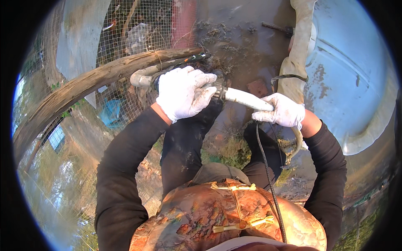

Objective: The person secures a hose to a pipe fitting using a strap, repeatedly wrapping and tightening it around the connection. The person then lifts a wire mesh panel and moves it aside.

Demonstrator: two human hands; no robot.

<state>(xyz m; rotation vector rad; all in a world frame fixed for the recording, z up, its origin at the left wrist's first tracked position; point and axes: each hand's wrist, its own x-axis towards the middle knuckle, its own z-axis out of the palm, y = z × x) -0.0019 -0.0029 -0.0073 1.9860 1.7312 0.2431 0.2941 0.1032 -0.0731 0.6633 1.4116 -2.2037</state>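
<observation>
Both of my hands wear white gloves, soiled at the fingers. My left hand (183,93) is closed around a dark ribbed pipe coupling (220,89), much of which its fingers and palm hide. A white pipe (246,99) runs from the coupling to the right. Around that pipe's right end wraps my right hand (285,109). Just left of my left hand, a dirty pale elbow pipe (141,79) bends beside a wooden pole. Below my right hand, a beige hose (298,142) curves down, and its join to the white pipe is hidden.
A wooden pole (88,79) slants across the left in front of wire mesh (146,21). Muddy water (251,50) lies ahead. A large light-blue plastic tank (351,75) stands at the right. A dark cord (264,154) hangs past my right leg.
</observation>
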